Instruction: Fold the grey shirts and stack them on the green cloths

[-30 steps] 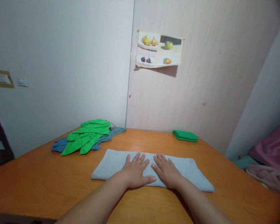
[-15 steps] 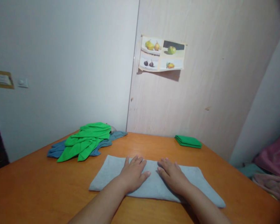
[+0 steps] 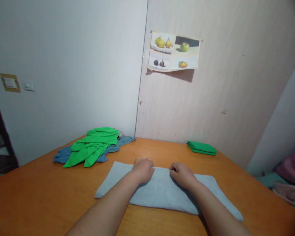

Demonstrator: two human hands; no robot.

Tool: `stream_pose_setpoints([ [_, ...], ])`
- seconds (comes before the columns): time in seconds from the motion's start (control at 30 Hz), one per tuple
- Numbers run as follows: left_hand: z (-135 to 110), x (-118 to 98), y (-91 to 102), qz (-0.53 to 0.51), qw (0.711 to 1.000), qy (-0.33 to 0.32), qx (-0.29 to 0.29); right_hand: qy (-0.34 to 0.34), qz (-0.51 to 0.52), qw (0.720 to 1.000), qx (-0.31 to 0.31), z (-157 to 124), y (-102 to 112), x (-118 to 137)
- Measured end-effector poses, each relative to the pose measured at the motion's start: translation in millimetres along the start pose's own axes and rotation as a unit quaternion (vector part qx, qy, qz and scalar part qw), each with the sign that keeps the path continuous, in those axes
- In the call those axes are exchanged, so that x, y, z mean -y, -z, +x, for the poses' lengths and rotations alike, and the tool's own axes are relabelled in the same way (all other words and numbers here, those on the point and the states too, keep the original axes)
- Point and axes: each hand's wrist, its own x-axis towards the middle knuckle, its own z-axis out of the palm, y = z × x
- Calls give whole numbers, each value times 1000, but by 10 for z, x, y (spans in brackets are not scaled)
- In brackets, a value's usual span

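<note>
The grey cloth (image 3: 162, 193) lies flat under both my hands, a long strip running crosswise, its far edge at my fingertips and its near edge below my wrists. My left hand (image 3: 143, 170) is palm down at that far edge, fingers bent over and together, thumb close in along the side; I cannot tell whether they grip the cloth or only rest on it. My right hand (image 3: 183, 175) is at the same edge, a stretch of cloth between it and the left. Its fingers are curled, with a narrow dark gap between them and the thumb; whether any cloth is caught there I cannot tell either. One end of the strip reaches out to the left of my left hand, the other runs out past my right forearm.

The orange table (image 3: 51, 196) spreads all around my hands. Beyond my left hand and off to its left, a bright green garment (image 3: 93, 146) lies crumpled over a blue one (image 3: 61, 155), with a bit of striped fabric (image 3: 121, 134) behind. Beyond my right hand, a little to its right, sits a neat dark green bundle (image 3: 202, 148), folded in layers.

Farther ahead, above my right hand, a fruit print (image 3: 173, 52) hangs on the wood panel (image 3: 186, 108). Well right of that hand is a pink heap (image 3: 292, 167). Far left of my left hand, a switch (image 3: 29, 86) sits on the white wall (image 3: 76, 65).
</note>
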Motion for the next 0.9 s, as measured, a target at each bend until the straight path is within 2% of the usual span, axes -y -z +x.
stream_pose_setpoints([
  [0.3,32,13,-75,-13,999,11,-32,1,-34,999,-24,-48,55,55],
  [0.6,-9,-34,-101,-1,998,-4,-63,-5,-58,998,-26,-26,-8,62],
  [0.67,-41,-77,-95,1,997,-30,-74,-6,-52,998,-26,-21,-24,51],
  [0.73,-74,-121,-108,-13,994,-83,-72,-6,-47,999,-27,-15,-36,38],
  [0.83,-110,-159,-177,-38,985,-167,-22,-4,-40,999,-29,-11,-43,19],
  [0.9,-121,-160,-242,-38,982,-185,19,-1,-36,999,-28,-19,-36,8],
])
